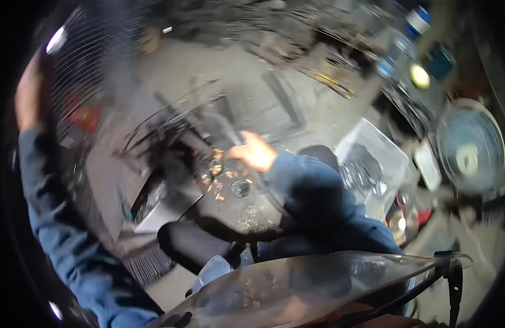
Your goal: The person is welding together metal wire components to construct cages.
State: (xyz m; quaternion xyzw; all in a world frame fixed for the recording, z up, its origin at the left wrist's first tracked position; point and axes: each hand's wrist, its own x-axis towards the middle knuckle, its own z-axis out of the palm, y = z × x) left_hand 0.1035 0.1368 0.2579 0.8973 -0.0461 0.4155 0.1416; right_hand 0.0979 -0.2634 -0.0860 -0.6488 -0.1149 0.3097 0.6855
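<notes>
My left arm stretches far up the left side, and my left hand (31, 93) is at the edge of a large fan's wire guard (88, 65). Its fingers are hidden, so its grip does not show. Near the middle, my right hand (255, 152) is closed and smeared by motion. A blurred grey, elongated thing (224, 129) reaches from it up and to the left; its kind is unclear. Just below that hand lies a dark round work surface (249, 210) scattered with small orange-brown pieces (219, 183). Thin dark rods (173, 117) lie to the left of it.
A white box (167, 216) stands left of my knees. To the right are a white plastic basket (394, 158) holding dark plastic wrapping and a round fan (468, 156). Bottles (397, 54) stand at the far right. A clear face shield (318, 279) crosses the lower edge.
</notes>
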